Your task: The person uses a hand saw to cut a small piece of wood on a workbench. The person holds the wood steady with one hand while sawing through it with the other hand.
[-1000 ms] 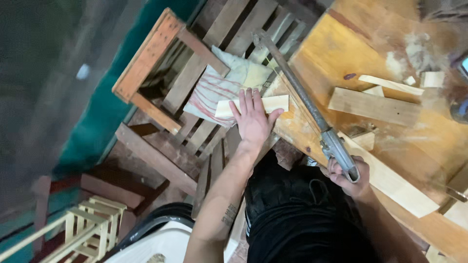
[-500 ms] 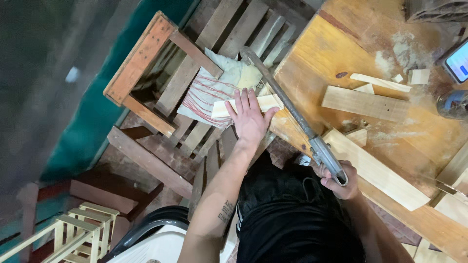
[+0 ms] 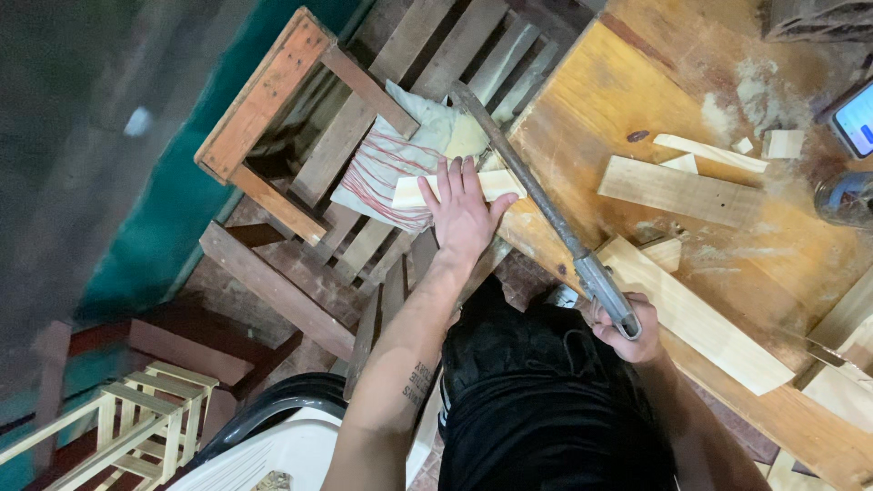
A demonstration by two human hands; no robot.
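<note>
At the worktop edge: a pale wood strip [image 3: 459, 188] lies across the corner of the orange-brown worktop [image 3: 591, 100], most of its length sticking out over open space above a slatted pallet [image 3: 427, 55].
Left hand: the left hand [image 3: 464, 214] lies flat on the strip, fingers [image 3: 455, 177] spread and pressed down, just beside the saw blade.
Right hand: the right hand [image 3: 627, 327] is closed around the grey handle of a hacksaw [image 3: 536, 205]; its fingers are wrapped tight, and the blade crosses the strip at the worktop corner.
Risk, fingers: the left fingers sit very near the blade, so I judge a slip or jump of the saw could cut them.
Risk, strip: the overhanging part has no support; it may drop onto the pallet or splinter when the cut goes through.
Risk, hold: only hand pressure keeps the strip, with no clamp visible, so it could twist and jam the blade.
Packages and labels: a white cloth with red stripes [image 3: 386, 168] lies under the strip's free end; a phone with a lit screen [image 3: 855, 118] sits at the right edge. No label or sign is legible.
Other wood: a longer board [image 3: 700, 314] and short offcuts [image 3: 677, 191] lie on the worktop among sawdust.
</note>
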